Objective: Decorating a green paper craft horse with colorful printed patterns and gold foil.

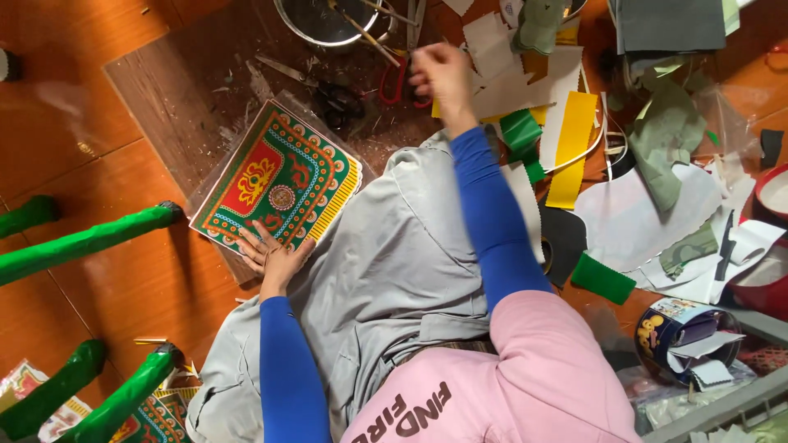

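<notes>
**Colours and patterns, floor work area**

Paper stack, centre left: green border, red centre panel, yellow emblem, round medallion, scalloped dotted edging. Wrapped sticks, left: plain green. Sleeves: solid blue. Trousers: grey. Paper strip, upper right: yellow. Scissors, top centre: red handles. Floor: orange-brown wood grain.

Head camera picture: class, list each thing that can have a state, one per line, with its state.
Left hand: open, flat on the patterned sheets.
Right hand: blurred, fingers bunched, raised near the red-handled scissors.
Patterned sheets: stacked, lying flat.
Metal bowl: upright, sticks inside.
Blue tin: open, paper scraps inside.
</notes>
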